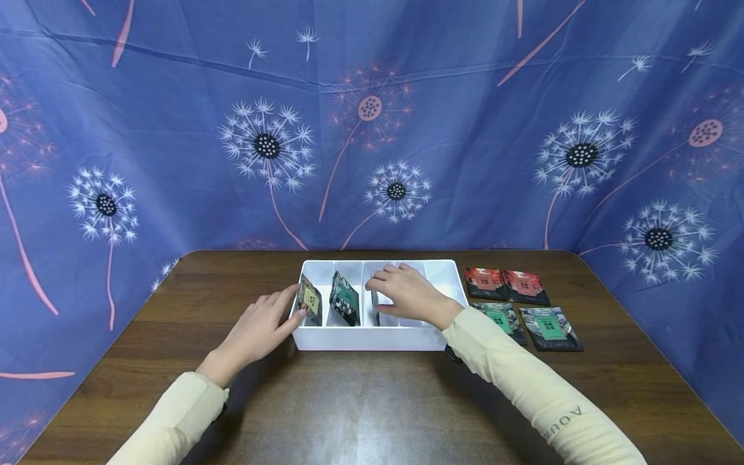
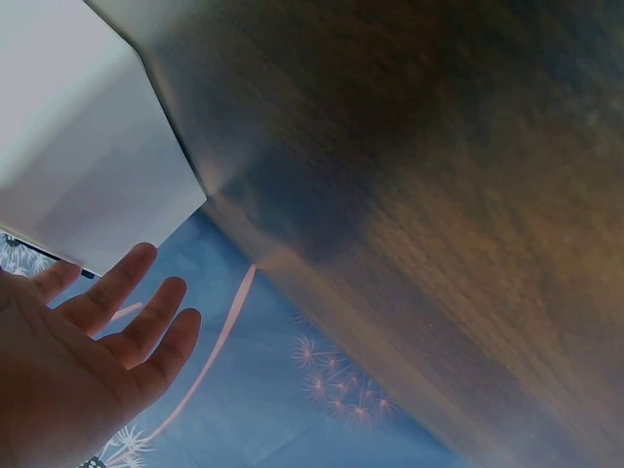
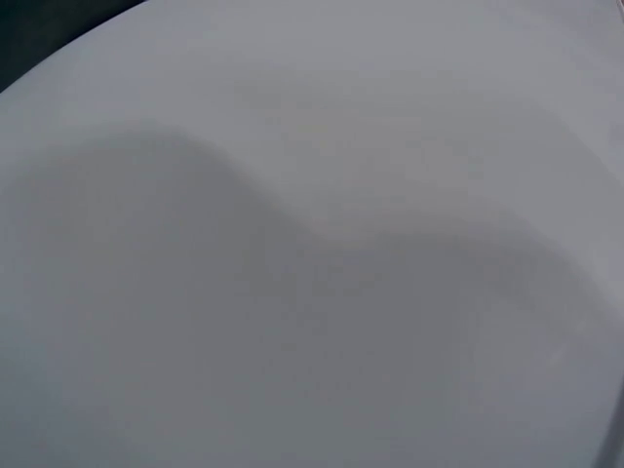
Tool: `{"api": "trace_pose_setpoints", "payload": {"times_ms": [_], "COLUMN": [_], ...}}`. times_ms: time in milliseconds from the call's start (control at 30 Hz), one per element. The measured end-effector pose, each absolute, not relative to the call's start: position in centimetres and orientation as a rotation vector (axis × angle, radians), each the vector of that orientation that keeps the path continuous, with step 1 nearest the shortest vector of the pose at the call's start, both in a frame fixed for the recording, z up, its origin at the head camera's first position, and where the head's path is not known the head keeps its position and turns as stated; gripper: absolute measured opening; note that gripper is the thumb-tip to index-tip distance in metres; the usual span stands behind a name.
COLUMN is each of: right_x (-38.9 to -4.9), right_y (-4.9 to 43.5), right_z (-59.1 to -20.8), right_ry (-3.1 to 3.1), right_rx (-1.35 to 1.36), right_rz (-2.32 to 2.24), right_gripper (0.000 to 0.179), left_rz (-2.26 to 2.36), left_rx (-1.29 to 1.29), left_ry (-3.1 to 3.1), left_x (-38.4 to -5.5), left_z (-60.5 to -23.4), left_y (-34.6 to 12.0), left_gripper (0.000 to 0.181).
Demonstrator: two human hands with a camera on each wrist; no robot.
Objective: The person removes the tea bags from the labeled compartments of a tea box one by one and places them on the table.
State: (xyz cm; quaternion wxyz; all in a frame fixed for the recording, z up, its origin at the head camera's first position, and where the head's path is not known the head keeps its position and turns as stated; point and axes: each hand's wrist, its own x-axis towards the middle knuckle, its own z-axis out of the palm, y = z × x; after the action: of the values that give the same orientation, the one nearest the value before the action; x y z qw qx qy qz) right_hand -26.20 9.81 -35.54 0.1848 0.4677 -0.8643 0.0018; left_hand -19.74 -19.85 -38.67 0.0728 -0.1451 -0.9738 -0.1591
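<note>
A white divided tray [image 1: 372,338] stands on the table, its compartments side by side. In the far left compartment leans a sachet with a yellow label [image 1: 311,298]; beside it, in the second, stands a sachet with a green label [image 1: 347,298]. My left hand [image 1: 256,328] rests at the tray's left rim, fingertips close to the yellow-labelled sachet; its fingers [image 2: 161,331] look loosely extended in the left wrist view. My right hand [image 1: 407,294] reaches over the middle compartment and pinches a dark sachet [image 1: 375,307], mostly hidden behind the fingers. White tray surface [image 3: 312,322] fills the right wrist view.
Right of the tray lie two red-labelled sachets [image 1: 525,284] and two green-labelled sachets [image 1: 549,328], flat on the brown wooden table [image 1: 372,400]. My right forearm partly covers one green-labelled sachet. Behind the table hangs a blue dandelion-print cloth [image 1: 465,213].
</note>
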Motion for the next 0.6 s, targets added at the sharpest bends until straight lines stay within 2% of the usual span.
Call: {"api": "trace_pose_setpoints", "payload": {"times_ms": [600], "right_x": [-26.33], "right_y": [9.88], "right_z": [-35.45], "right_ry": [-2.518], "right_rx": [1.239], "right_rz": [-0.018], "right_gripper": [0.033], "left_rz": [-0.474], "left_rx": [-0.444], "left_ry": [-2.902], "left_x": [-19.75], "left_z": [-38.79], "left_y": [-19.85], "left_gripper": [0.064]}}
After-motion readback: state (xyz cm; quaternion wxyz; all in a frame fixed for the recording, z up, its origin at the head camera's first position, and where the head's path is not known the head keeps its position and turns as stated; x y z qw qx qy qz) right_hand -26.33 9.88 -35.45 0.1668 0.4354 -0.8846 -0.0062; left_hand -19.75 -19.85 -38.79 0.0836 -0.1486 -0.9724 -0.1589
